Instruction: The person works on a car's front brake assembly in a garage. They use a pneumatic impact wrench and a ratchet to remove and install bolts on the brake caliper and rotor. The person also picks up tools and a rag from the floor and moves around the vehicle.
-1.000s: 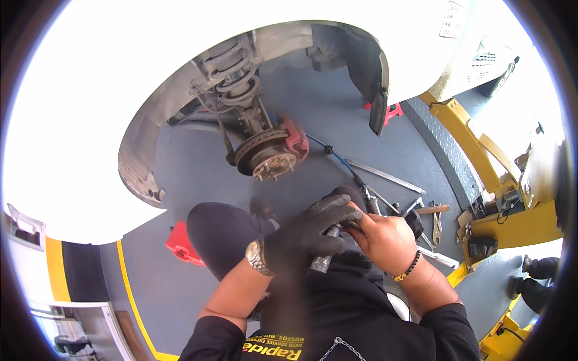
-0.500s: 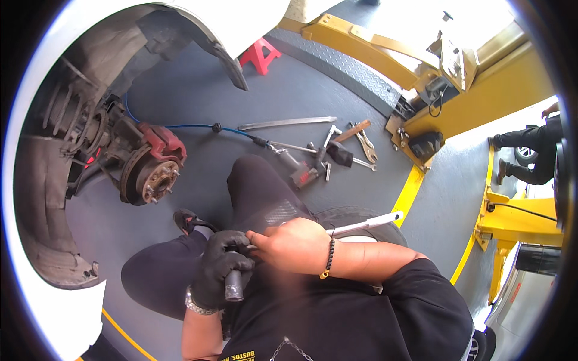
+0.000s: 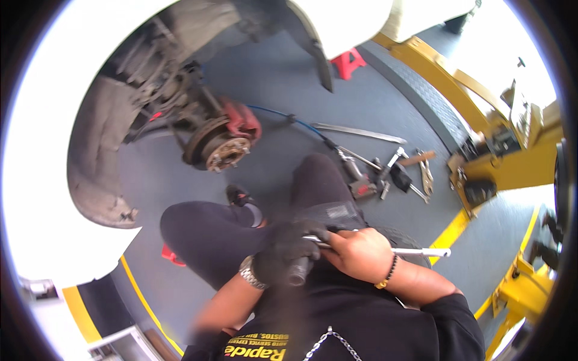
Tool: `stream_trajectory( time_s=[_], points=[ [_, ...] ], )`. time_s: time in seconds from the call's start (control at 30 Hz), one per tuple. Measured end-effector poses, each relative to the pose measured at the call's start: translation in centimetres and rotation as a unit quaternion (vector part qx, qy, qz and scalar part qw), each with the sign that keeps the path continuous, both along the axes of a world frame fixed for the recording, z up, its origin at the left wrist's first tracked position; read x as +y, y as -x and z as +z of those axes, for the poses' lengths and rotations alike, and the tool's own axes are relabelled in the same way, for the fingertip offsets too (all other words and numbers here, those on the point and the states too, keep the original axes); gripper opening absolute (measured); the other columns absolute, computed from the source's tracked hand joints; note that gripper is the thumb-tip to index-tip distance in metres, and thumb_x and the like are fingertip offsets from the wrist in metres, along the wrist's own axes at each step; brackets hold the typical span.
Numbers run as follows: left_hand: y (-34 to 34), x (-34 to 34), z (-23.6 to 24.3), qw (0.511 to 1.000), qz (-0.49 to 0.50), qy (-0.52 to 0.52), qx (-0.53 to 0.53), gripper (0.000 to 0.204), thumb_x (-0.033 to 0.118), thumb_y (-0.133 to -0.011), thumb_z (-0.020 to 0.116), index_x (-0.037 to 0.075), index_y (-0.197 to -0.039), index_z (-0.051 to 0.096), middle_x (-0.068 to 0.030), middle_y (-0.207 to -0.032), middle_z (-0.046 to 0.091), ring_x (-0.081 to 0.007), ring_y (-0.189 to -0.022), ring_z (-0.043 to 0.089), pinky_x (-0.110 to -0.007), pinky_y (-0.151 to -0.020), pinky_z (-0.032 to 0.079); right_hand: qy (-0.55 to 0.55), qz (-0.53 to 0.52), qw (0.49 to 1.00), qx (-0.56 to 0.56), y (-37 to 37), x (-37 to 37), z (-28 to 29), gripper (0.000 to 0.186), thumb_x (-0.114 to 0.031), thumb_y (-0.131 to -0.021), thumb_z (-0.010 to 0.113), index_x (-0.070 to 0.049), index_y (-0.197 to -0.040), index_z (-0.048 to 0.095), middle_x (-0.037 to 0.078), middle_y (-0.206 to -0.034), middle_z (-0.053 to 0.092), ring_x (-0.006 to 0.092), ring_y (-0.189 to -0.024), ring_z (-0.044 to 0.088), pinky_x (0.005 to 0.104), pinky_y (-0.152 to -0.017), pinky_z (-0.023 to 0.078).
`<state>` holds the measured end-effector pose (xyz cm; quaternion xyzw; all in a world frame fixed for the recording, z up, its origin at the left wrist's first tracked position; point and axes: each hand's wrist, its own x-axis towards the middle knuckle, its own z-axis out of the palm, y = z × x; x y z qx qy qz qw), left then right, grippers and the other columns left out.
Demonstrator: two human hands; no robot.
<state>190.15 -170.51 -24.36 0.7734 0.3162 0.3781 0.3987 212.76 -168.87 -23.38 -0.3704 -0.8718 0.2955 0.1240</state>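
Note:
My left hand (image 3: 288,251), in a black glove with a wristwatch, grips the dark socket end of a long metal wrench (image 3: 415,250). My right hand (image 3: 360,253), bare with a bead bracelet, holds the same wrench's shaft, whose silver handle sticks out to the right. Both hands are close to my chest, above my bent knees in dark trousers. Ahead of my knees is the car's bare wheel hub (image 3: 224,150) with a brake disc and red caliper, inside the open wheel arch.
Tools lie on the grey floor to the right: an impact gun (image 3: 360,180) on a blue air hose (image 3: 283,115), a long flat bar (image 3: 360,132), a hammer (image 3: 415,159), pliers (image 3: 426,174). A yellow lift arm (image 3: 481,96) and a red stand (image 3: 349,62) are beyond.
The view has swung, so the hub now sits higher and nearer the centre. My hands stay together on the wrench near my chest.

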Motion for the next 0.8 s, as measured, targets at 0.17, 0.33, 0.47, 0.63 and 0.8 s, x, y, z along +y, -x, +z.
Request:
stream_trajectory(
  time_s=[0.17,0.33,0.47,0.63,0.8],
  points=[
    [0.0,-0.1,2.8,0.978,-0.009,-0.136,0.158,0.022,0.022,-0.077,0.073,0.009,-0.09,0.062,-0.014,-0.114,0.066,-0.0324,-0.1,0.064,-0.047,-0.083,0.051,0.331,0.151,0.929,0.064,-1.2,3.5,2.9,0.095,-0.054,-0.065,0.09,0.003,-0.129,0.051,0.023,-0.113,0.065,0.039,-0.106,0.066,0.042,-0.092,0.053],
    [-1.6,-0.5,3.1,0.96,0.003,-0.166,0.224,0.031,0.021,-0.081,0.068,0.005,-0.109,0.065,-0.0131,-0.12,0.063,-0.03,-0.103,0.062,-0.045,-0.085,0.05,0.316,0.142,0.917,0.195,-0.1,2.1,1.7,0.122,-0.054,-0.055,0.095,0.003,-0.145,0.035,0.021,-0.14,0.051,0.0364,-0.128,0.054,0.0426,-0.108,0.043],
    [-1.7,-0.4,1.3,0.983,0.019,-0.114,0.14,0.044,0.022,-0.085,0.066,0.006,-0.126,0.061,-0.013,-0.117,0.062,-0.0287,-0.103,0.06,-0.043,-0.089,0.048,0.249,0.15,0.944,0.159,-0.4,2.2,1.5,0.122,-0.053,-0.052,0.097,0.006,-0.142,0.038,0.022,-0.135,0.054,0.0363,-0.125,0.055,0.0424,-0.107,0.045],
    [-1.2,0.5,-0.1,0.992,-0.02,-0.107,0.069,0.027,0.02,-0.076,0.069,0.008,-0.099,0.065,-0.0197,-0.129,0.056,-0.0375,-0.115,0.056,-0.048,-0.096,0.047,0.225,0.162,0.941,0.194,0.4,2.7,1.1,0.13,-0.051,-0.043,0.1,0.006,-0.142,0.037,0.021,-0.136,0.051,0.0355,-0.126,0.053,0.043,-0.107,0.043],
    [-0.5,1.6,0.8,0.99,-0.019,-0.128,0.057,0.049,0.026,-0.086,0.069,0.006,-0.129,0.06,-0.014,-0.112,0.063,-0.03,-0.098,0.06,-0.041,-0.087,0.048,0.218,0.169,0.943,0.187,0.4,2.7,-0.1,0.145,-0.053,-0.035,0.102,0.006,-0.147,0.03,0.022,-0.147,0.041,0.0359,-0.136,0.044,0.0439,-0.113,0.036]
  ],
)
